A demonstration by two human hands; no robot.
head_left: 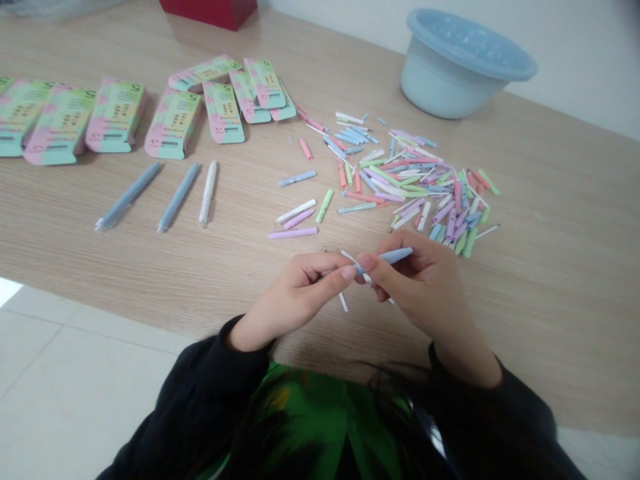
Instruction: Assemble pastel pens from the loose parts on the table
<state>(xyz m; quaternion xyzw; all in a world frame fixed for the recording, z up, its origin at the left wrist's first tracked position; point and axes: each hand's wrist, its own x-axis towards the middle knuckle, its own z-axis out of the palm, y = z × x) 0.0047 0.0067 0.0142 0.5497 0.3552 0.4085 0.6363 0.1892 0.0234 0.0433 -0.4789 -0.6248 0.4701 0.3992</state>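
You've got your left hand [305,288] and right hand [427,280] both pinching a blue pen [399,255], pen parts [425,183] piled just beyond.

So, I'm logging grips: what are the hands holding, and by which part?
A blue pen piece: left hand at its left end, right hand further along, the tapered tip exposed. The hold on a thin white stick is unclear.

The only view looks forward and steeply down from the person's head, near the left hand [295,290] and right hand [433,283], across the table [550,233] to the wall [575,53].
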